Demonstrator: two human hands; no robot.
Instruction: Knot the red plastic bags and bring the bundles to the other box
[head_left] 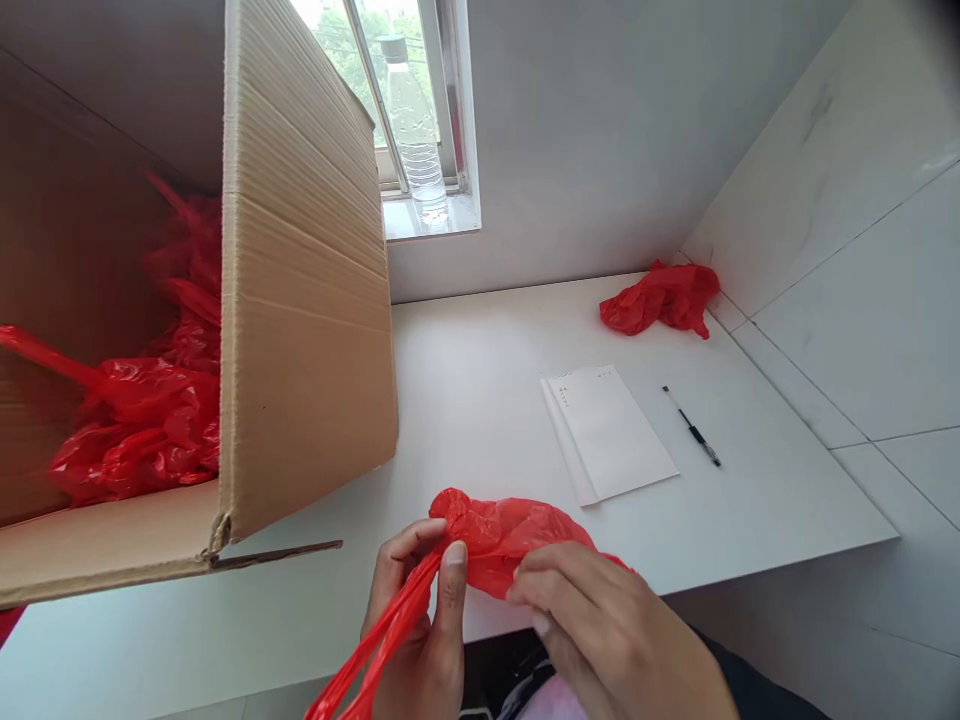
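A thin red plastic bag [517,530] stretches between my two hands over the front edge of the white table. My left hand [420,600] is closed on its gathered part, thumb and fingers pinching it, and the twisted handles hang down toward the lower left. Over the bag's right part, my right hand [600,620] has its fingers curled together against the plastic; the exact grip is partly hidden behind the fingers.
At the left, a cardboard box [307,300] lies with its opening toward me, holding crumpled red bags [157,420]. Another red bag [664,298] lies in the back right corner. Folded white paper [611,435], a pen [694,430] and a water bottle [416,130] on the sill are also here.
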